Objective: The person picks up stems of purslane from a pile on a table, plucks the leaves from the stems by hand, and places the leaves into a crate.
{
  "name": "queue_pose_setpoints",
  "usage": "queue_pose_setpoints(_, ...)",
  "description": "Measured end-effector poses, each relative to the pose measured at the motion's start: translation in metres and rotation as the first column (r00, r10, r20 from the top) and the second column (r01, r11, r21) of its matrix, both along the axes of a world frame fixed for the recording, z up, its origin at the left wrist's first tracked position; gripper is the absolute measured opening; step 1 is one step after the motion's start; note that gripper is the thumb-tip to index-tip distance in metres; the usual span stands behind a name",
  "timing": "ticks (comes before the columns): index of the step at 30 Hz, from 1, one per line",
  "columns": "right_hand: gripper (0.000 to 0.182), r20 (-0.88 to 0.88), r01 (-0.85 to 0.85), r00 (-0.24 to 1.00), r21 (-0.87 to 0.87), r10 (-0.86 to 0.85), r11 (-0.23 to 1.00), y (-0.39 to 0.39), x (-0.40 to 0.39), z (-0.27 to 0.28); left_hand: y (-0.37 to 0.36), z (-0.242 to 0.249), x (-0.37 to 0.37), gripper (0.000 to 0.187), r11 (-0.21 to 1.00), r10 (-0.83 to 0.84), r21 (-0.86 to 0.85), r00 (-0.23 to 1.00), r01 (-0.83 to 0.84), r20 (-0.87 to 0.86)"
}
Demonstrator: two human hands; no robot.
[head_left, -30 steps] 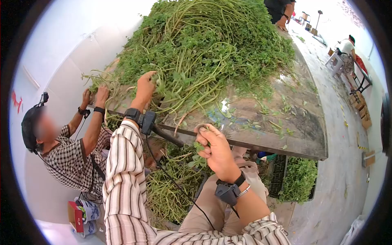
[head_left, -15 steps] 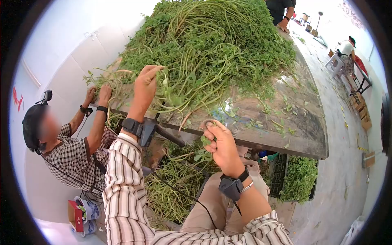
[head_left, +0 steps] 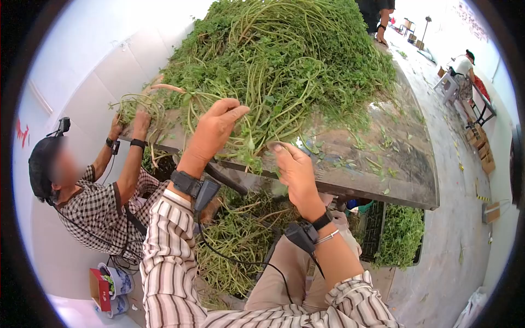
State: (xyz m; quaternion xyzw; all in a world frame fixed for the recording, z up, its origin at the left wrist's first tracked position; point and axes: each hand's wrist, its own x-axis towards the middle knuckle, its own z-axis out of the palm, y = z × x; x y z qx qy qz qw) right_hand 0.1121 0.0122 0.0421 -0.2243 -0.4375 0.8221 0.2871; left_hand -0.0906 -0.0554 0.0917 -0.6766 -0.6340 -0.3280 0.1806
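My left hand (head_left: 216,131) is closed in a pinch on a leafy green stem (head_left: 249,148), whose leaves hang down over the table edge between my hands. To its left lies a long stem with a pinkish end (head_left: 168,87). My right hand (head_left: 297,170) is just right of those leaves, fingers curled and thumb against the forefinger. A thin, dark curved edge shows at its thumb tip; I cannot tell what it is. Under the right fingers is a blurred bit of green (head_left: 280,189). Behind both hands rises a big heap of leafy green stems (head_left: 290,65).
The heap rests on a worn table (head_left: 394,164) strewn with loose leaves. Below are cut stems (head_left: 235,257) and a dark crate of greens (head_left: 402,235). At left a person in a checked shirt (head_left: 104,213) handles stems; others are farther back. A cable runs from my left wrist.
My left hand has come down and right with its stem, toward my right hand. My right hand has risen slightly, and the sprig that hung from it is gone from its fingers.
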Motion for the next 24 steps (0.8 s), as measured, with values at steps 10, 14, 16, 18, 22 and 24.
queue_pose_setpoints(10, 0.037, 0.108, 0.086, 0.98, 0.518, -0.165, 0.851, 0.003, -0.053, 0.001, -0.006, 0.002, 0.011, 0.036, 0.998, -0.061, -0.014, 0.976, 0.059, -0.208)
queue_pose_setpoints(14, 0.029, 0.059, 0.102, 0.984, 0.585, -0.167, 0.805, 0.0, -0.057, -0.003, -0.009, 0.0, 0.012, 0.036, 0.998, -0.065, -0.012, 0.973, 0.064, -0.222)
queue_pose_setpoints(16, 0.027, 0.118, 0.053, 0.98, 0.622, -0.16, 0.781, -0.003, -0.057, -0.004, -0.011, -0.001, 0.012, 0.036, 0.996, -0.09, -0.002, 0.974, 0.092, -0.206)
queue_pose_setpoints(18, 0.027, 0.055, 0.116, 0.977, 0.668, -0.204, 0.735, -0.005, -0.06, -0.008, -0.012, -0.002, 0.012, 0.036, 0.996, -0.09, 0.0, 0.976, 0.092, -0.198)
queue_pose_setpoints(22, 0.025, -0.026, 0.158, 0.983, 0.61, -0.18, 0.776, -0.006, -0.065, -0.015, -0.014, -0.001, 0.014, 0.035, 0.995, -0.099, 0.007, 0.976, 0.103, -0.192)
queue_pose_setpoints(24, 0.023, -0.075, 0.183, 0.983, 0.562, -0.17, 0.807, -0.005, -0.065, -0.016, -0.015, -0.003, 0.013, 0.035, 0.994, -0.108, -0.004, 0.975, 0.109, -0.192)
